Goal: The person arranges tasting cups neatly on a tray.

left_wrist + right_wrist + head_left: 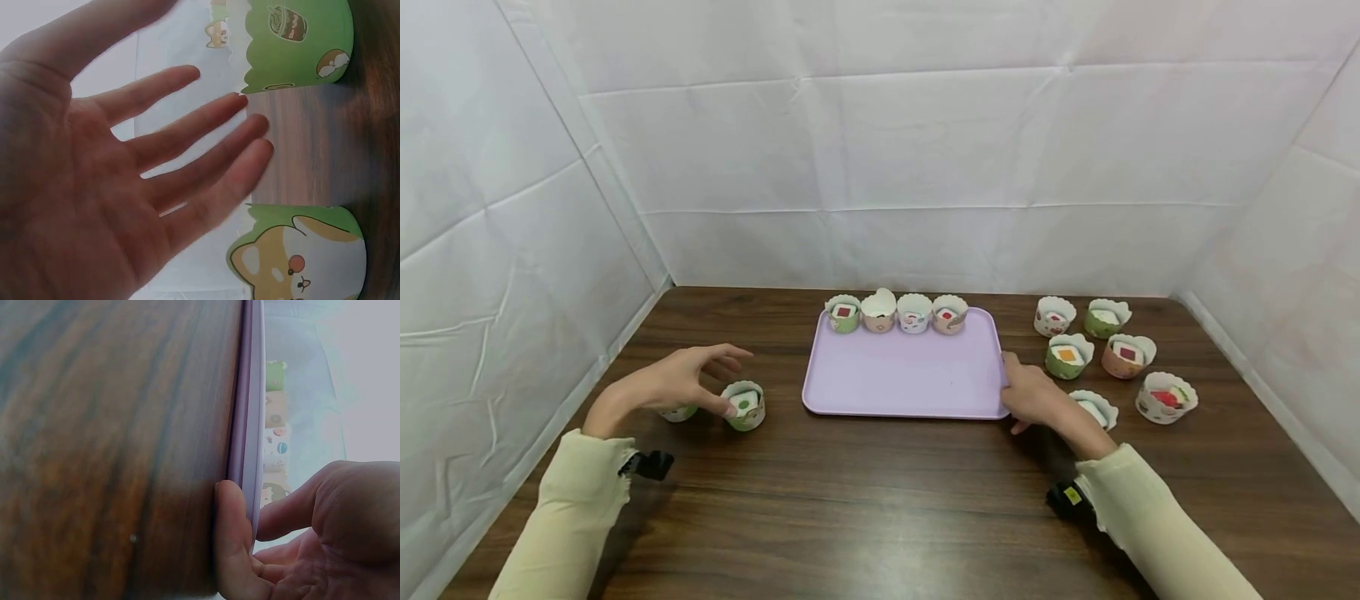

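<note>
Backdrop: creased white cloth [880, 142] behind and to both sides of a dark wood-grain table [850, 500].
Tray: lilac rectangular tray [906, 375] flat on the table; four paper cups [914, 315] in a row along its back edge.
Left hand [673, 379]: left of the tray, fingers spread apart, gripping nothing; thumb at the rim of a green-dotted dessert cup [745, 406], contact cannot be told.
Right hand [1033, 393]: clamped on the tray's right edge, rim pinched between the digits.
Stock right of tray: six cups, among them an orange-square dessert cup [1067, 356] and a red-topped white cup [1166, 398].
Lettering: left wrist view, upper green cup [312, 44] bears a printed drink with tiny script, not legible.
Cut off: lower green cup [306, 256], animal-face print, cropped by the frame.
Obscured: half-hidden green cup [679, 413], left of the tray, mostly behind the left hand; pale-rimmed cup [1097, 406], right of the tray, partly behind the right wrist.
Wrist device [1063, 500]: black, yellow patch, marking unreadable.
</note>
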A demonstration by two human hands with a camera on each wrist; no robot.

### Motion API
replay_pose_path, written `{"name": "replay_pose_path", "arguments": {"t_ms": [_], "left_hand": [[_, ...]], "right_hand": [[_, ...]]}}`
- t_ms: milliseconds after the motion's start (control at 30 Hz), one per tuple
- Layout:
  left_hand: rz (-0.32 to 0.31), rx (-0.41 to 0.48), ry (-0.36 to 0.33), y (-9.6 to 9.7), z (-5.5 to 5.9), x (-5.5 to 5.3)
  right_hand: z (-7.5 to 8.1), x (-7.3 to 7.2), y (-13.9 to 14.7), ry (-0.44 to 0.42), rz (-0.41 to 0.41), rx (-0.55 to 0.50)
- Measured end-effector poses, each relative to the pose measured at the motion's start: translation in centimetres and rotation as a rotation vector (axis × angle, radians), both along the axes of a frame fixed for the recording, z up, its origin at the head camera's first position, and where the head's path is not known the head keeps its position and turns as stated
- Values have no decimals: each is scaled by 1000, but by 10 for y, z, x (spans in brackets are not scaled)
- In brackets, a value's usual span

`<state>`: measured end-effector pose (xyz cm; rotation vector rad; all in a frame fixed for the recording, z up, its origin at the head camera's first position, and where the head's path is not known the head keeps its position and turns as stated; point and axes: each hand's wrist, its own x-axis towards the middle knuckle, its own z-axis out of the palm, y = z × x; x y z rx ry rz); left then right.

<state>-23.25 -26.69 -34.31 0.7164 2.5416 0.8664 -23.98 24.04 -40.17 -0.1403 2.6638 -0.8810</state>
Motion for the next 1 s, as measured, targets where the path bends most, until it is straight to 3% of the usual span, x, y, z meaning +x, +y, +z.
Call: {"name": "replay_pose_path", "arguments": {"t_ms": [333,633,1000], "left_hand": [[-12,-69,-2,4,-5,-3],[-48,-78,-16,6,-6,-3],[-20,-112,-36,12,-11,-5]], "right_hand": [[-1,1,-2,-10,-2,4],[0,1,-1,1,0,10],[0,1,-1,2,0,8]]}}
